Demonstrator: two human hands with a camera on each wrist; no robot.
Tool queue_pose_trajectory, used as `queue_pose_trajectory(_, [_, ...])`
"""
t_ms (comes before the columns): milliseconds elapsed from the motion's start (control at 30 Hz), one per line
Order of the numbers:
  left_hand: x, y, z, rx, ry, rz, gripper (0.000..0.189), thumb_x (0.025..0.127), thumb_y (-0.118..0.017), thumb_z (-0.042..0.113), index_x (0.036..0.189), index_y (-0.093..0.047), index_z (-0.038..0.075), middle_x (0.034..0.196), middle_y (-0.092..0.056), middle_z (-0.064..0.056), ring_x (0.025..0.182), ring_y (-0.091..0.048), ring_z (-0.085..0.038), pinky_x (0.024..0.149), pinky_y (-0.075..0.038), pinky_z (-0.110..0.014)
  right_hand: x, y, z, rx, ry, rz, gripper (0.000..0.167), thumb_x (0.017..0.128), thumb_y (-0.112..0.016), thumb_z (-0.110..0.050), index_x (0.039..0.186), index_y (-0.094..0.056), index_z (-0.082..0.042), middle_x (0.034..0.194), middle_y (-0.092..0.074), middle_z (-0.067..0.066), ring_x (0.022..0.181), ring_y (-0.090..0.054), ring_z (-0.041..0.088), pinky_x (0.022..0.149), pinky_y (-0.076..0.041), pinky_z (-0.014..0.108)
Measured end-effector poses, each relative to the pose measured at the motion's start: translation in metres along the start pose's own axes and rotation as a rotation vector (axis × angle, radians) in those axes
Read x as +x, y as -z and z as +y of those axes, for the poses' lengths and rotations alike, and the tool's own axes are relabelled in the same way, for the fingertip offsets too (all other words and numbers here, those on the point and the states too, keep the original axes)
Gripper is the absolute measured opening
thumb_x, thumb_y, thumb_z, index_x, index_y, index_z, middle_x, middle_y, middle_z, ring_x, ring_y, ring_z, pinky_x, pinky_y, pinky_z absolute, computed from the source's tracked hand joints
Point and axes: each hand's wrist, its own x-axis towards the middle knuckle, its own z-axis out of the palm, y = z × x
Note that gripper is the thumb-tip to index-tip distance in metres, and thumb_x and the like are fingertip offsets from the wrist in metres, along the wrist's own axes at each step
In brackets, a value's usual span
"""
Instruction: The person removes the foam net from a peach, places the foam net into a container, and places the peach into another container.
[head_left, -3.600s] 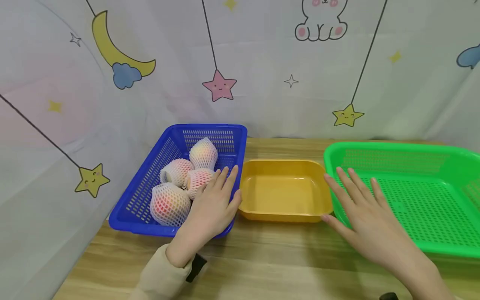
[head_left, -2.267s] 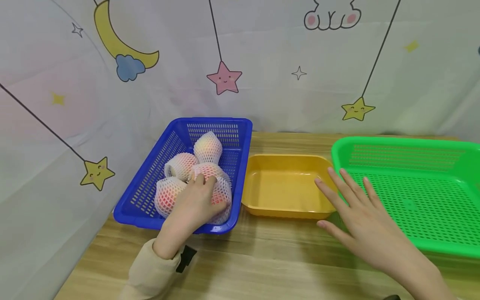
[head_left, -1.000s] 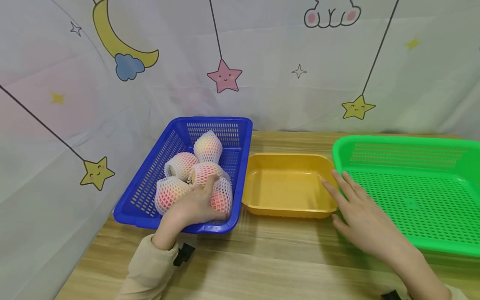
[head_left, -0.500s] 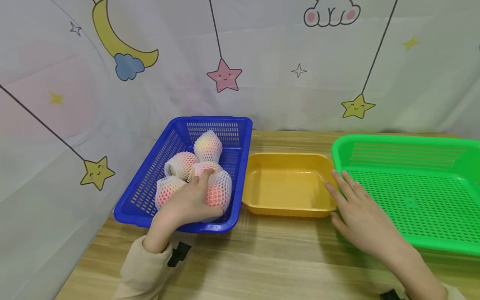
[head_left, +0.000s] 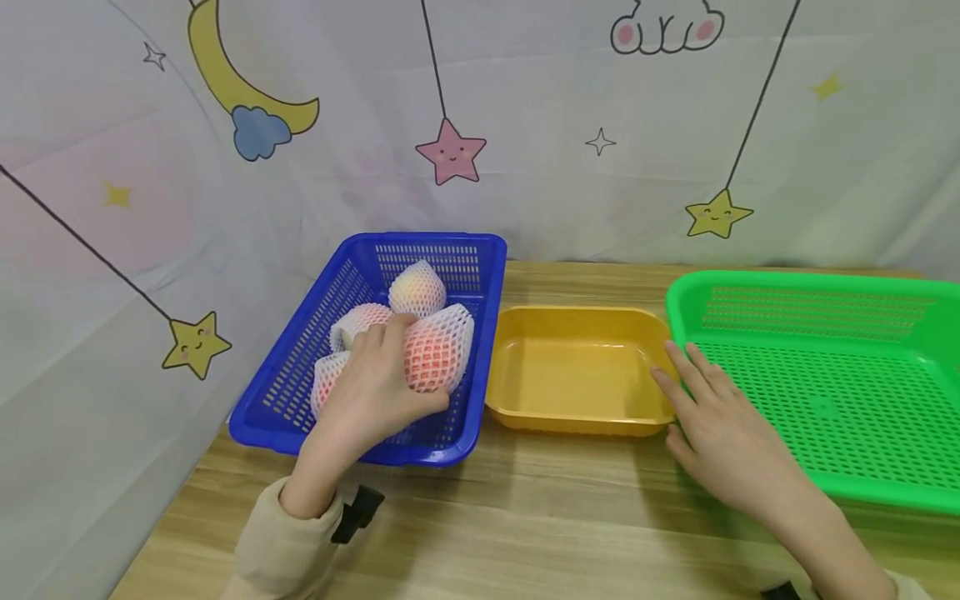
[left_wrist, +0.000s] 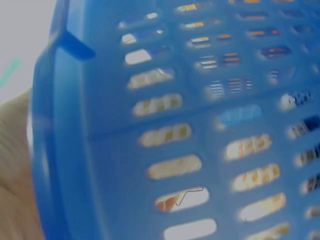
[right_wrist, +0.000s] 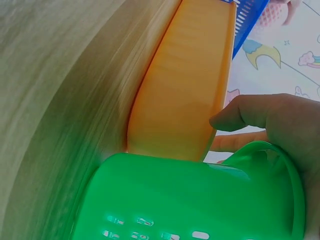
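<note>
My left hand (head_left: 363,387) grips a red-and-yellow fruit (head_left: 438,350) in a white foam net, thumb on its near side, fingers on its far left. It is raised over other netted fruits (head_left: 417,287) in the blue basket (head_left: 247,417). In the left wrist view, the basket's slotted wall (left_wrist: 115,165) fills most of the picture, with part of the hand at the left edge. My right hand (head_left: 731,442) spreads over the green basket's (head_left: 675,312) near-left corner. Its fingertips are right at the rim of the yellow tray (head_left: 577,421), also seen in the right wrist view.
The yellow tray stands between the blue basket and the larger green basket, close to both. All three sit on a wood-grain table (head_left: 540,517). A white printed cloth (head_left: 547,208) hangs behind and along the left side.
The left hand went from open over the blue basket to gripping the front-right fruit, and has now raised it up and away. The right hand shifted slightly, staying by the tray and green basket.
</note>
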Motion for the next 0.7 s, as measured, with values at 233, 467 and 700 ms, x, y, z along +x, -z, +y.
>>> queue_pose_trajectory(233, [0.001, -0.002, 0.008, -0.083, -0.028, 0.029, 0.088, 0.064, -0.081, 0.032, 0.138, -0.04, 0.01, 0.121, -0.06, -0.013, 0.105, -0.05, -0.031, 0.088, -0.043, -0.045, 0.0, 0.0, 0.0, 0.003, -0.006, -0.008, 0.058, 0.087, -0.057, -0.015, 0.141, -0.043, 0.002, 0.158, -0.02, 0.022, 0.147, -0.015, 0.041, 0.122, -0.006, 0.048])
queue_pose_trajectory(467, [0.0, -0.007, 0.016, -0.11, -0.117, 0.113, 0.09, 0.065, -0.082, 0.041, 0.141, -0.041, 0.015, 0.126, -0.06, -0.007, 0.105, -0.052, -0.026, 0.088, -0.048, -0.043, -0.001, 0.0, 0.0, 0.006, -0.001, 0.006, 0.057, 0.087, -0.057, -0.014, 0.14, -0.043, 0.002, 0.158, -0.02, 0.021, 0.147, -0.015, 0.04, 0.122, -0.006, 0.047])
queue_pose_trajectory(700, [-0.002, -0.014, 0.022, -0.176, -0.18, 0.123, 0.095, 0.065, -0.084, 0.031, 0.145, -0.034, 0.016, 0.135, -0.052, -0.007, 0.113, -0.057, -0.023, 0.092, -0.052, -0.042, -0.001, -0.001, 0.001, 0.004, 0.004, 0.006, 0.057, 0.087, -0.057, -0.014, 0.141, -0.043, 0.002, 0.158, -0.019, 0.021, 0.147, -0.016, 0.041, 0.122, -0.008, 0.049])
